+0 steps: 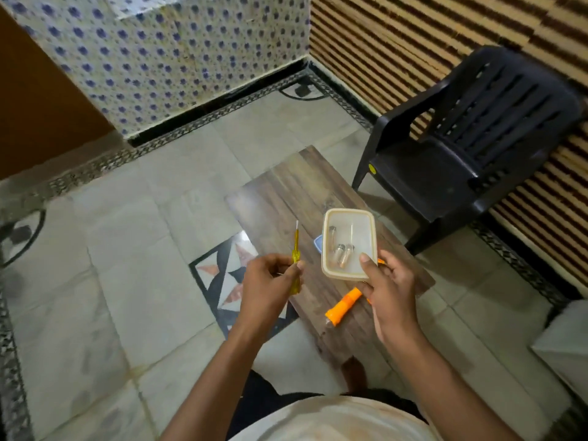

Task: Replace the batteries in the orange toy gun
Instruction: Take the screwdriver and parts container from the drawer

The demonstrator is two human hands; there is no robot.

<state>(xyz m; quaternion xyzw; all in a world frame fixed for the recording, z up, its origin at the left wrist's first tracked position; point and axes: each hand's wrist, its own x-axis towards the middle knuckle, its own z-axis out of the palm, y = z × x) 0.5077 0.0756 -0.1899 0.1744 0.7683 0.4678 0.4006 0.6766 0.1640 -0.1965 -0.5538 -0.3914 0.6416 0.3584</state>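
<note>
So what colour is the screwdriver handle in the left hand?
Translucent yellow: the screwdriver in the left hand, head view.

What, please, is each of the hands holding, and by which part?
The left hand grips a yellow screwdriver by its handle. The right hand holds a clear box by its near edge, thumb on the rim.

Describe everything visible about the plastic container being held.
The container is a shallow, cream, translucent plastic box, rectangular with rounded corners, open with no lid on. The right hand holds its near edge, thumb on the rim, above the wooden table. Inside lie a few small batteries and a thin metal piece.
</note>
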